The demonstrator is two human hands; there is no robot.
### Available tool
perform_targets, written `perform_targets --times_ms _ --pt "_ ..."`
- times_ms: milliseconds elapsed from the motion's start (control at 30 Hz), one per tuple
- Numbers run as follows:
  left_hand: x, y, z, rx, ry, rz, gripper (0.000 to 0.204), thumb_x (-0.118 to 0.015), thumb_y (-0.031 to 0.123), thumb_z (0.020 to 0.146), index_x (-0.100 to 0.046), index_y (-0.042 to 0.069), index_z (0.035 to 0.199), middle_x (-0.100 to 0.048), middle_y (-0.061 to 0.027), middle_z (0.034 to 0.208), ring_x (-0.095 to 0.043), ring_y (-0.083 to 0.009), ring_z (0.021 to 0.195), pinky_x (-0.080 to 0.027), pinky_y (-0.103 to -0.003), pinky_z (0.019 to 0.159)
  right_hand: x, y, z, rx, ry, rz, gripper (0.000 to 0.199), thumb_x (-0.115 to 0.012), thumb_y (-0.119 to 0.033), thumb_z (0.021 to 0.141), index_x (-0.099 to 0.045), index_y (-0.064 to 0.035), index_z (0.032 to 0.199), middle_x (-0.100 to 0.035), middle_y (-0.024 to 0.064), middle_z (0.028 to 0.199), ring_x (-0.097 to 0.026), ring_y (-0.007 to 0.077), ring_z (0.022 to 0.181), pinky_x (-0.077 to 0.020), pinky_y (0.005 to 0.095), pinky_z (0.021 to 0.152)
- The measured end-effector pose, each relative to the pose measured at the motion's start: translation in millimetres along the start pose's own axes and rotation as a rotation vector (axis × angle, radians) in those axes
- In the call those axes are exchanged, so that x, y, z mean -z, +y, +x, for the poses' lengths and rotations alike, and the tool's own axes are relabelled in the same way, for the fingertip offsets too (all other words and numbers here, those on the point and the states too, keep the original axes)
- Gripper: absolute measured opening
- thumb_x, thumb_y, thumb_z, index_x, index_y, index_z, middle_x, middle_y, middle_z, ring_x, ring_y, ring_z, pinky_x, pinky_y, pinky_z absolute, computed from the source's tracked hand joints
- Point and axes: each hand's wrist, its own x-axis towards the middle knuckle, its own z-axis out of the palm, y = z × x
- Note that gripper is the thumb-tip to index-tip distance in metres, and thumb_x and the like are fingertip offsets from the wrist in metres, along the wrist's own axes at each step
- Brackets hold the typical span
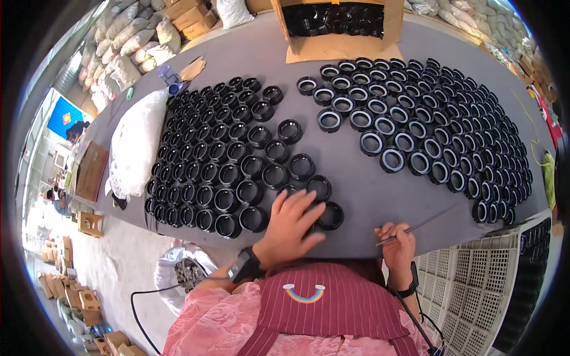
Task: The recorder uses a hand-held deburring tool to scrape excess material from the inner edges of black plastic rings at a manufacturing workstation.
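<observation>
My left hand [292, 222] lies flat with fingers spread on black plastic rings at the near edge of the grey table [350, 181], next to one ring [330, 215]. My right hand [396, 242] pinches a thin metal rod [418, 226] that points right and up across the table edge. Several plain black rings [222, 154] are laid in rows on the left half. On the right half lie several black rings with pale inner liners [427, 118].
An open cardboard box [335, 24] of black rings stands at the far edge. A white bag [138, 142] lies at the table's left end. White perforated crates [475, 279] stand at my right. A sack of parts [189, 272] sits on the floor, with stacked sacks behind.
</observation>
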Motion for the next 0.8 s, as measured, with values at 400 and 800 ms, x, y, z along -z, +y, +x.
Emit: perform_targets --times_ms 400,800 --pt "-83 -102 209 0.344 -0.067 0.3 0.062 -0.076 0.038 0.08 -0.052 -0.001 0.122 -0.069 -0.0215 0.109 -0.064 -0.0394 0.109 -0.031 -0.063 0.111 5 1 -6 0.008 -0.057 0.024 0.022 -0.054 -0.021 0.101 -0.057 -0.0035 0.088 -0.065 0.0114 0.08 -0.06 0.0248 0.096 -0.0503 0.047 0.095" --pt "-74 63 81 -0.133 -0.308 -0.235 0.073 -0.086 0.027 0.069 -0.05 0.003 0.129 -0.062 -0.0205 0.12 -0.06 -0.0387 0.114 -0.038 -0.053 0.108 2 2 -7 0.311 0.164 -0.363 0.014 -0.053 -0.005 0.1 -0.066 0.0007 0.098 -0.068 0.0154 0.103 -0.062 0.0227 0.103 -0.0495 0.0363 0.092"
